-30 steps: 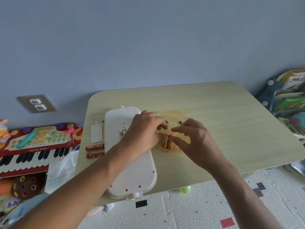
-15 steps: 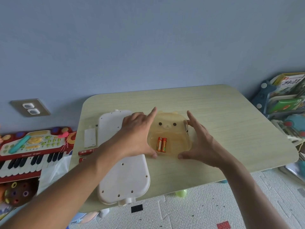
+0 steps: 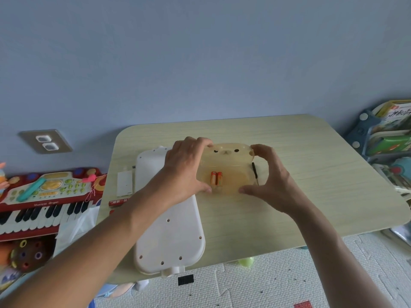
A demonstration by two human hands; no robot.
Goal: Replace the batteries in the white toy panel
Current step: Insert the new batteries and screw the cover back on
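Note:
The white toy panel (image 3: 169,236) lies face down on the left half of the table (image 3: 311,174). To its right sits a translucent yellowish bear-faced box (image 3: 231,161) with two orange batteries (image 3: 216,178) inside. My left hand (image 3: 184,167) grips the box's left side, fingers over the far edge and thumb at the near edge. My right hand (image 3: 273,183) holds the right side the same way. Two red batteries (image 3: 119,202) lie left of the panel, partly hidden by my left forearm. A white battery cover (image 3: 124,183) lies beside them.
A small black screwdriver (image 3: 254,172) lies just right of the box, under my right hand. A red toy keyboard (image 3: 44,196) stands off the table's left edge. A rack of books (image 3: 387,134) is at the right. Foam floor mat lies below the near edge.
Both hands left the orange batteries in the box, spread to its sides, and now their fingers have curled round its edges.

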